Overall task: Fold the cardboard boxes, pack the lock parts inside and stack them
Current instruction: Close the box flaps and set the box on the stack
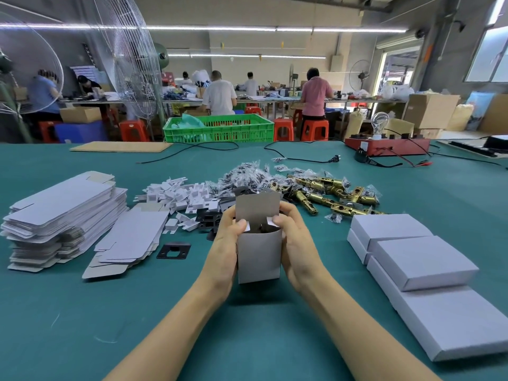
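Observation:
A grey cardboard box (259,257) stands upright on the green table (192,325), its top lid flap raised and dark parts visible inside. My left hand (226,243) grips its left side, thumb pressing the left small flap inward. My right hand (292,243) grips the right side, thumb on the right small flap. Behind the box lie brass latch bolts (330,196), bagged screws (247,174), white cardboard inserts (178,196) and black plates (206,215). Closed white boxes (423,259) are stacked at the right.
Flat unfolded box blanks (60,215) are piled at the left, with more (129,243) beside them and one black strike plate (173,250). Cables, a red tester (387,147) and a green crate (220,127) lie at the far edge. People work at benches behind.

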A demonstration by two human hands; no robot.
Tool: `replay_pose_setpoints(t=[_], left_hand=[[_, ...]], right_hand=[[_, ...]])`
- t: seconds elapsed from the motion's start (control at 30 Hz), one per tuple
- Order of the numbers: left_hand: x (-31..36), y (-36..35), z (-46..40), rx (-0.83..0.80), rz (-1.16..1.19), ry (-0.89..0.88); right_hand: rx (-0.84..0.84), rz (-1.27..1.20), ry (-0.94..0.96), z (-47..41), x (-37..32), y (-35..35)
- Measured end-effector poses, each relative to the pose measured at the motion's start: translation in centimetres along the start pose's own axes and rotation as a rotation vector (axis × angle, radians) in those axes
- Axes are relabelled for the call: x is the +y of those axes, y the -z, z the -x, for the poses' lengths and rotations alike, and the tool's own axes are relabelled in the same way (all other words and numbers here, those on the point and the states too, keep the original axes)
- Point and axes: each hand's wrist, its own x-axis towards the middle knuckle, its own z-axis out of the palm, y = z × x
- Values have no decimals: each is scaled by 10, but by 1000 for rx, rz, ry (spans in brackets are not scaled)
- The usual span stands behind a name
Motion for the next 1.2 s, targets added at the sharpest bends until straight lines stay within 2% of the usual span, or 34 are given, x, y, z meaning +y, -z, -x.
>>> replay_pose_setpoints(t=[0.07,0.17,0.33,0.6,0.8,0.97,1.2], left_hand=[[0,0,-1,18,-32,-9],[1,2,-2,29,-70,-33],[-1,5,3,-8,-117,-116],[7,2,9,-18,-108,-151],[10,-3,14,-1,-88,-171],[12,-3,11,55,-92,-174],[-3,-6,17,151,-310,-326]], right_hand=[[23,-2,36,0,-4,-3],[154,13,114,4,-6,-10],[302,152,272,13,1,-17],[293,179,384,19,9,-19],[253,297,497,22,12,-18],[261,311,481,21,13,-18],[263,444,508,23,19,-16]])
